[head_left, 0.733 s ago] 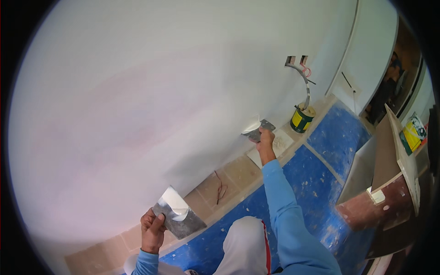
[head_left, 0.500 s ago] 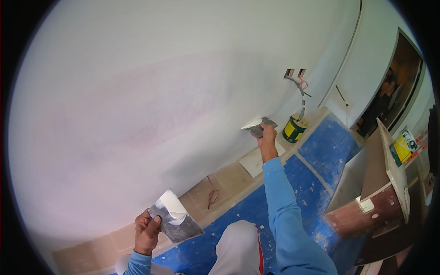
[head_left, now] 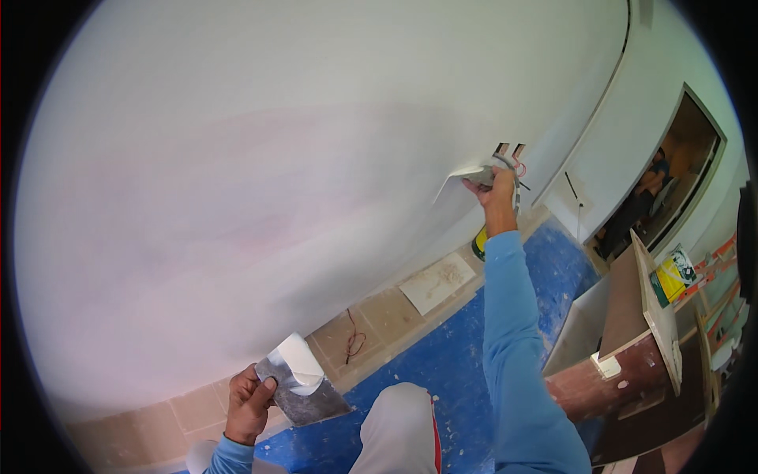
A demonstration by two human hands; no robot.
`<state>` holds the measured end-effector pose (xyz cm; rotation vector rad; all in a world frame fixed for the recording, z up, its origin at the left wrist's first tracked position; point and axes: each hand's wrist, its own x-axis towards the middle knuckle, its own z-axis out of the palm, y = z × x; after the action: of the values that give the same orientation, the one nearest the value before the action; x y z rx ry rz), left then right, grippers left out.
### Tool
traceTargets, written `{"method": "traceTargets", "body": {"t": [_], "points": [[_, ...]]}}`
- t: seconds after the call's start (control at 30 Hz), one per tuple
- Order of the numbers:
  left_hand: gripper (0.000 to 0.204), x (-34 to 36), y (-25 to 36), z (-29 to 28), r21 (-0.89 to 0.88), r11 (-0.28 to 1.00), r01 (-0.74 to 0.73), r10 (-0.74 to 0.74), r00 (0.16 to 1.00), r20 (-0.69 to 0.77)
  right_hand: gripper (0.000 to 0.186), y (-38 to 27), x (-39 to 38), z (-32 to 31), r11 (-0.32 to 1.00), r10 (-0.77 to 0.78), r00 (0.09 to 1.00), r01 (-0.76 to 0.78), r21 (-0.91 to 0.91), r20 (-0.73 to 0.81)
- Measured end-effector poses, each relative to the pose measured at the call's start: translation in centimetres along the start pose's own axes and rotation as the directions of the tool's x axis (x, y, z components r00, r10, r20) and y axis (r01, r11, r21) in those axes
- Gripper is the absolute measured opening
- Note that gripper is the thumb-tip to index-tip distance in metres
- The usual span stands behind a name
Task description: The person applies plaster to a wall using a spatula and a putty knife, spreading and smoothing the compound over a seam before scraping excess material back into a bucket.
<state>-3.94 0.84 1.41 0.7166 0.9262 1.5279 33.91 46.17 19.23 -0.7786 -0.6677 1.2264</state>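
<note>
My left hand (head_left: 249, 401) grips a flat metal plate (head_left: 304, 399) low in front of the wall, with a mound of white putty (head_left: 298, 355) on its upper part. My right hand (head_left: 496, 193) is closed on a metal spreader blade (head_left: 475, 172), held up at the white wall (head_left: 276, 174) just left of two small cut-out boxes (head_left: 501, 148). A thin white streak of putty runs down from the blade's left edge. A grey conduit and red wires are partly hidden behind my hand. Below, a green and yellow can (head_left: 478, 243) is mostly covered by my forearm.
A pale board (head_left: 426, 288) and red wire (head_left: 352, 344) lie along the tiled strip by blue floor covering (head_left: 553, 257). At right stand a wooden structure (head_left: 594, 387), a bucket (head_left: 671, 276) and an orange ladder (head_left: 714, 261). A person (head_left: 649, 182) shows in the doorway.
My right hand with the blade has moved up and rightward to beside the cut-outs, now covering part of the conduit. My left hand has shifted slightly left. The scenery sits lower in the picture.
</note>
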Motion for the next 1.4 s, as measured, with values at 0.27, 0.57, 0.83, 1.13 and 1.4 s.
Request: {"method": "traceTargets", "body": {"t": [0.27,0.57,0.83,1.13,1.4], "points": [[0.027,0.1,-0.5,-1.1,0.015,1.000,0.013,-0.013,1.000,0.010,0.022,-6.3,-1.4,6.2,0.993,-0.092,0.995,0.089,-0.081,-0.031],[0.033,0.6,-0.6,-1.3,0.045,0.998,0.049,-0.050,0.998,0.022,0.028,-12.8,-2.2,11.8,0.958,-0.146,0.986,0.123,-0.258,-0.075],[0.028,0.8,-1.0,-1.6,0.005,0.997,0.079,-0.079,0.997,0.003,0.027,-17.3,-1.0,15.3,0.950,-0.220,0.975,0.207,-0.233,-0.032],[0.031,0.7,-0.4,-0.5,-0.096,0.992,0.087,-0.086,0.996,0.015,0.037,-22.1,-2.0,19.1,0.817,-0.447,0.878,0.478,-0.322,0.169],[0.028,1.6,-1.6,2.4,-0.048,0.998,0.050,-0.051,0.999,-0.014,0.017,-17.4,-6.0,16.0,0.322,-0.559,0.501,0.866,-0.384,0.661]]}}
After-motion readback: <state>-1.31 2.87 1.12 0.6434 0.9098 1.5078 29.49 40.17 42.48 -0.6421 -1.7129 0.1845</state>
